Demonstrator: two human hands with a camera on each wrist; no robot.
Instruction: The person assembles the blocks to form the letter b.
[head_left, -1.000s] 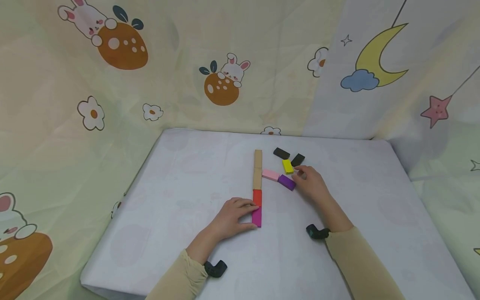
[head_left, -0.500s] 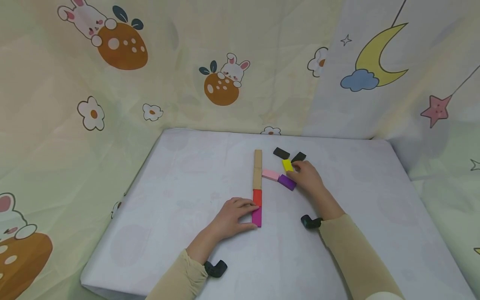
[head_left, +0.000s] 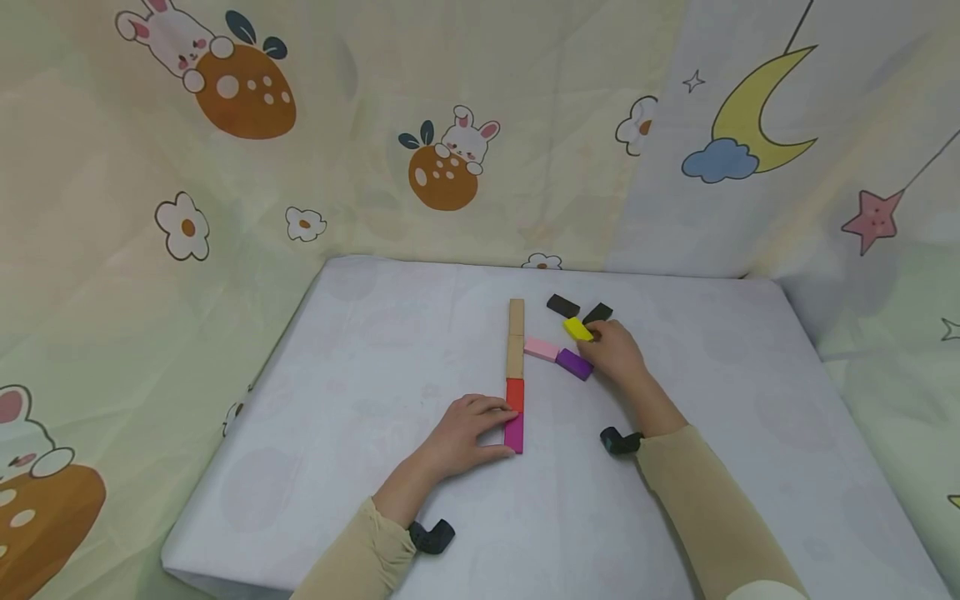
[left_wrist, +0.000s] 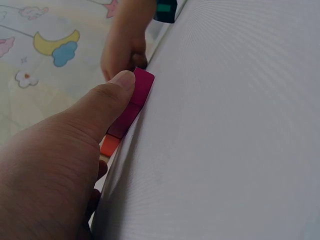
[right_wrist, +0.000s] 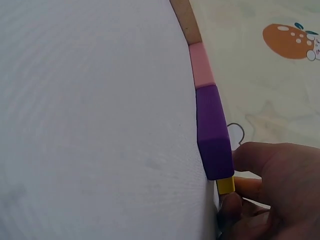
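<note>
Right grip (head_left: 617,352) pinching yellow block (head_left: 577,328); left grip (head_left: 461,437) holding magenta block (head_left: 513,433).

Yellow block sits at the right grip's fingertips, angled; lift off the tabletop (head_left: 360,350) undetermined. Purple block (head_left: 574,364) is just nearside of that grip, black block (head_left: 598,312) just beyond: advise raising yellow straight up, clear of both. Left grip, thumb and finger at magenta's ends, should press lightly, keeping the red block (head_left: 514,394) ahead in line.
</note>
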